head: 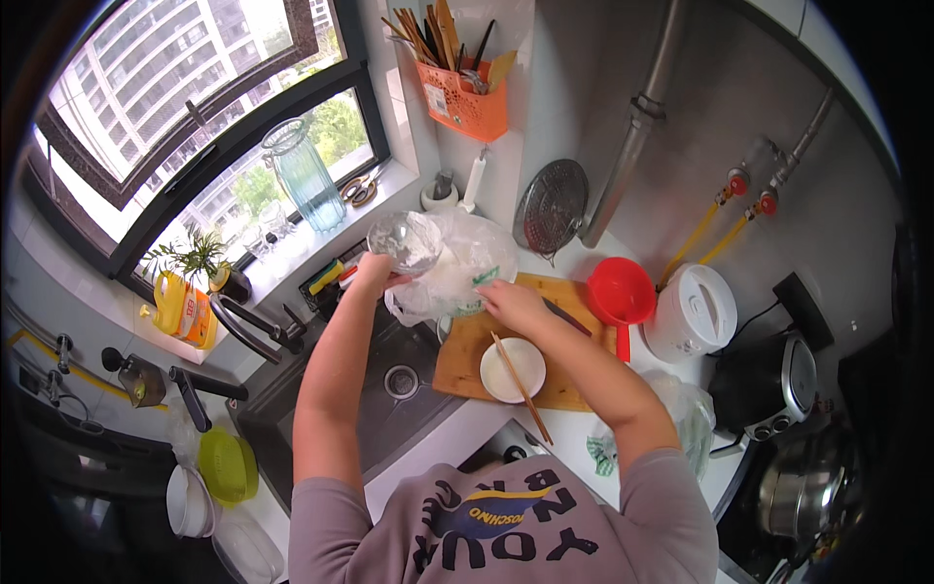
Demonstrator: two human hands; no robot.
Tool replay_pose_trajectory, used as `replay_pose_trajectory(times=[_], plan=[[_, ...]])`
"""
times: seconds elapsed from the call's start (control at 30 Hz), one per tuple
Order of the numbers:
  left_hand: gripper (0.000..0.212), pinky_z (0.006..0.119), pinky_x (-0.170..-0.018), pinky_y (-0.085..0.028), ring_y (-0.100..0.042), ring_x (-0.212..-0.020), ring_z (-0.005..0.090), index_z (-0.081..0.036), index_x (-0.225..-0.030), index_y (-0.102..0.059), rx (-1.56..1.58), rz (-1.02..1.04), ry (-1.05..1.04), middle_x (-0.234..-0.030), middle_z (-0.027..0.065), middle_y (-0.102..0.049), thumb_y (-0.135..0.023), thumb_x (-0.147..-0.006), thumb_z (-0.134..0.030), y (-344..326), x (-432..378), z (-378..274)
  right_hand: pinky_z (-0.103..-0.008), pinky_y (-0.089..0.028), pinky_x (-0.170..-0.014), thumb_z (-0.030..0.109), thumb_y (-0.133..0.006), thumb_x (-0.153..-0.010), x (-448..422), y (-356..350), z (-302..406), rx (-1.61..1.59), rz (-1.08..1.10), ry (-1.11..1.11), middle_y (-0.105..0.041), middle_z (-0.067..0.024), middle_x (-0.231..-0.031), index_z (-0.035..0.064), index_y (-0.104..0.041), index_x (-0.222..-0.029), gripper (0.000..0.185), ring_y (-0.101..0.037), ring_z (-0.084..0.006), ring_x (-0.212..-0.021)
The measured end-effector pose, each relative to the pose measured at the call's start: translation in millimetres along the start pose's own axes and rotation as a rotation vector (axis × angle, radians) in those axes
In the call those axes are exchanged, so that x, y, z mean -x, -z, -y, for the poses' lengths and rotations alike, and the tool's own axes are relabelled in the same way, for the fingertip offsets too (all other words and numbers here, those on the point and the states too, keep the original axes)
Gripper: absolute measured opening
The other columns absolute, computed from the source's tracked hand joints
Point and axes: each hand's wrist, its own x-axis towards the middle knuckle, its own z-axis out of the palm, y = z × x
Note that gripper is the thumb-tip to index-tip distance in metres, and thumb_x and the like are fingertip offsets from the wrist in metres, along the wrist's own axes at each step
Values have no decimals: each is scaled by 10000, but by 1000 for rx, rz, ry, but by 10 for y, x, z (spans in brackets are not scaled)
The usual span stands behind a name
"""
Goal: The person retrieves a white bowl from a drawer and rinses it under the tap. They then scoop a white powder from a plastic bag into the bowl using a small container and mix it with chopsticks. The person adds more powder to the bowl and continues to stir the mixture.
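Note:
My left hand (378, 270) grips a clear bowl (387, 228) by its near edge. White powder (423, 244) clings to the inside of the bowl, which is tilted over a translucent plastic bag (474, 237) with green print. With its fingers closed on the bag's near edge, my right hand (513, 303) is above a wooden cutting board (460, 358). On that board stands a white bowl (503, 376) with pale contents, a pair of wooden chopsticks (519, 379) lying across it. A dark-bladed knife (565, 315) lies partly hidden behind my right forearm.
The dark sink (343, 409) lies below my left arm, with a black faucet (248, 321) beside it. Right of the board are a red ladle (620, 290), a white lidded container (689, 314) and another plastic bag (689, 412). A glass pitcher (303, 175) stands on the windowsill.

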Motion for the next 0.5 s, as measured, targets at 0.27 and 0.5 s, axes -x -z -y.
replay_pose_trajectory(times=[0.27, 0.5], plan=[[313, 364, -686, -583, -651, -784, 288, 79, -1083, -498, -31, 71, -40, -948, 196, -606, -430, -783, 22, 149, 1052, -178, -376, -473, -469, 151, -472, -848, 1438, -281, -103, 183, 195, 377, -550, -85, -813, 159, -567, -1063, 236, -616, -255, -653], [321, 378, -678, -584, -647, -770, 283, 35, -1113, -489, -112, 99, 28, -979, 177, -598, -432, -799, -3, 225, 1656, 99, -368, -489, -509, 159, -499, -824, 1312, -533, -118, 220, 268, 500, -540, -69, -821, 120, -584, -985, 187, -617, -239, -684]])
